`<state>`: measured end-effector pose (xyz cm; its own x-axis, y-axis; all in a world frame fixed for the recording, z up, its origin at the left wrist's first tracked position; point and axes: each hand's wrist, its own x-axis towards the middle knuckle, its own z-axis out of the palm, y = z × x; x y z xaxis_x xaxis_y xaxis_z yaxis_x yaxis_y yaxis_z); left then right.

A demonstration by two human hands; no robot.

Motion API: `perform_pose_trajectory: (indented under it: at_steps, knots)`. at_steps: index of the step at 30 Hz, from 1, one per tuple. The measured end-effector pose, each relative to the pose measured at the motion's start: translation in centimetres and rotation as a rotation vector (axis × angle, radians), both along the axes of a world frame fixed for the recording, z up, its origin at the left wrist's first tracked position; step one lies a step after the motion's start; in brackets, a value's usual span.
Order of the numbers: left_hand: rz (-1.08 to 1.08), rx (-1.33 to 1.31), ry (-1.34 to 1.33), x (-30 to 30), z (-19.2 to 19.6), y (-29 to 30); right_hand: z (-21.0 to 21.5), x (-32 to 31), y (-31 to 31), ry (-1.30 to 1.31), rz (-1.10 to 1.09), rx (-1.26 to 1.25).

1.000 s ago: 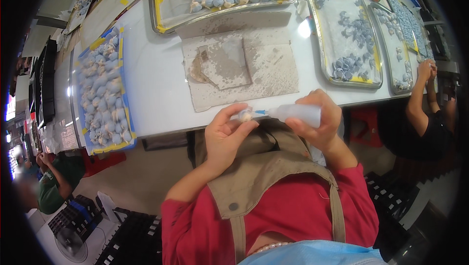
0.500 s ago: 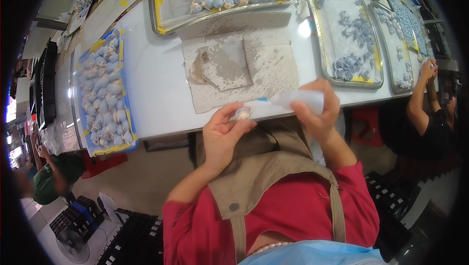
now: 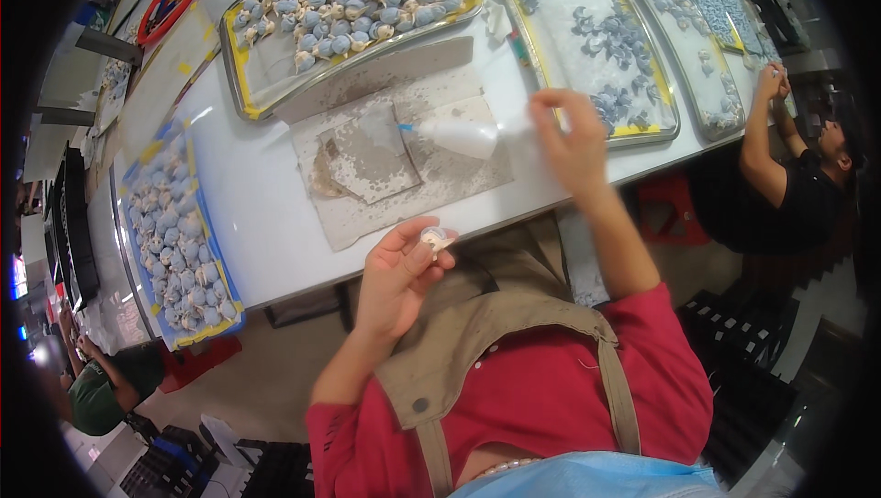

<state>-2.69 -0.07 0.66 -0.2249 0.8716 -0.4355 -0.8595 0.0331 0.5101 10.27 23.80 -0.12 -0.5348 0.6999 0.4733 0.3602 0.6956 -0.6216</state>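
My left hand [image 3: 395,282] is closed in a pinch around a small figurine part [image 3: 434,238], cream with a greyish, cap-like rim, just off the table's front edge. A white squeeze bottle [image 3: 462,138] with a blue tip lies on its side on the stained cardboard [image 3: 344,224], its tip pointing left. To the right of the bottle, my right hand [image 3: 578,142] is raised, slightly blurred, with its fingers apart and nothing in them. Nearest beyond that hand is a metal tray [image 3: 667,112] of grey-blue, petal-like pieces.
A metal tray [image 3: 240,85] of blue-and-cream figurine parts stands at the back. A blue tray [image 3: 229,305] of similar parts is at the left. Another narrow tray [image 3: 711,94] lies at the right, where a co-worker in black [image 3: 762,195] sits.
My right hand has let go of the squeeze bottle, which now lies on the cardboard, and has drawn away. My left hand still holds the figurine part. The whole view has shifted.
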Motion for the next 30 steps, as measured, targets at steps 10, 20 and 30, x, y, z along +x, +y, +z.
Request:
perform_pose_trajectory:
  at_steps: [10, 20, 30]
  knots:
    - [-0.059, -0.068, 0.101, 1.1, 0.7, 0.9, 0.7, 3.8, 14.6, -0.460, -0.026, -0.021]
    - [0.051, -0.013, 0.266, 1.8, -0.5, 0.8, 3.9, 1.2, -1.3, 0.070, 0.580, -1.113]
    - [0.103, 0.041, 0.415, 2.1, -0.6, 0.2, 0.7, 0.8, -10.1, 0.334, 0.468, -1.791]
